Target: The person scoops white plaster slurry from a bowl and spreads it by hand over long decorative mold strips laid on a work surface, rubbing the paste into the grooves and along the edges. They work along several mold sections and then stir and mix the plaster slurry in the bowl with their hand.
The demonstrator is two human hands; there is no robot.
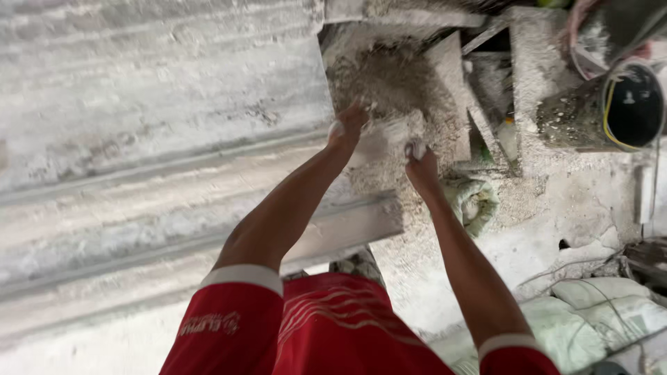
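At centre frame we see both hands closed on the two upper corners of a pale, dust-coated sack (384, 139): the left hand (346, 128) pinches its left corner, the right hand (421, 167) grips the right corner, each fist shut tight on the fabric. The sack hangs between them, just below a heap of greyish-white powder and grit (389, 83) that fills the upper middle of the picture. Both bare forearms rise from the bottom edge, out of a red short-sleeved shirt with white cuff bands (326, 326). Across the left half runs a broad, dust-caked ribbed grey surface (139, 139). Just right of the right wrist lies a crumpled greenish-white bag (476, 198). At upper right we make out a black round container with a yellow rim (632, 104), with another person's hand (580, 21) above it. White filled sacks (597, 312) lie at lower right.
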